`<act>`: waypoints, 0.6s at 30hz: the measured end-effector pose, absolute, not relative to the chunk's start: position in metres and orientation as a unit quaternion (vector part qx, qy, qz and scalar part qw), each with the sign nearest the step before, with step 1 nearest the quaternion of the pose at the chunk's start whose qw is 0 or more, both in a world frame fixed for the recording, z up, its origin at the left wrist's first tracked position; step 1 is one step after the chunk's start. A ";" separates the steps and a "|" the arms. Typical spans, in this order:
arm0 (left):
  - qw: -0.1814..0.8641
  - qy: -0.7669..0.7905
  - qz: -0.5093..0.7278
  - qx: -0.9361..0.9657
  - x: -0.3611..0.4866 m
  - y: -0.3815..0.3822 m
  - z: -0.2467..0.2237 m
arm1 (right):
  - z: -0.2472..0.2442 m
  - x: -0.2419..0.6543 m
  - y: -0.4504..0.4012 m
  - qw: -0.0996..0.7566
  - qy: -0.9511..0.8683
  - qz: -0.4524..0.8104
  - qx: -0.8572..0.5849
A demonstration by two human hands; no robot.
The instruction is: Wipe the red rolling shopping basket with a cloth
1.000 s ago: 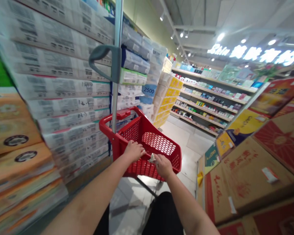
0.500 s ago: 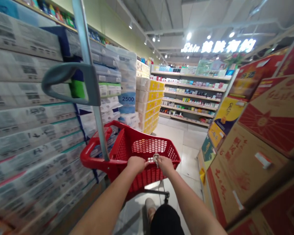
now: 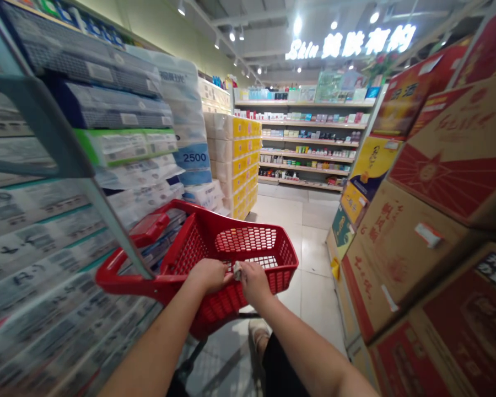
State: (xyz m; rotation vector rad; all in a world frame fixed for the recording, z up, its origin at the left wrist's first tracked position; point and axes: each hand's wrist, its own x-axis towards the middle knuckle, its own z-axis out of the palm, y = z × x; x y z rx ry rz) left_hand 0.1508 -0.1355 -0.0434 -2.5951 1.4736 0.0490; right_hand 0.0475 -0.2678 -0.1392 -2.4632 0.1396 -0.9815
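From my remote seat I see that the red cart (image 3: 215, 314) has slid leftward in my view over the last half second, and its metal pole (image 3: 119, 231), with the grey grip (image 3: 76, 149), leans across the left side instead of standing near the middle. For the work in hand I read this as a turn along the aisle, though I can't separate cart motion from head motion.

The cart sits just ahead of me, its basket open to the right. My left hand (image 3: 209, 274) has its fingers curled over the near rim; my right hand (image 3: 253, 280), just beside it, pinches a pale scrap (image 3: 237, 269), and I can't tell whether those fingers grip the rim too.

On the left, stacked packs (image 3: 45, 242) crowd the cart's handle end; I can't tell if they touch. Farther on stand yellow-and-white packs (image 3: 231, 160). Cartons (image 3: 413, 248) wall off the right, leaving bare floor (image 3: 285, 209) between, up to the far shelves (image 3: 306, 103). Near me, a shoe (image 3: 257, 331) shows below the basket, so I'd watch for clipping it
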 end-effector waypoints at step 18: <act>0.042 0.473 0.101 -0.874 0.162 -0.112 -0.049 | -0.145 0.028 -0.247 0.124 0.014 -0.329 -0.936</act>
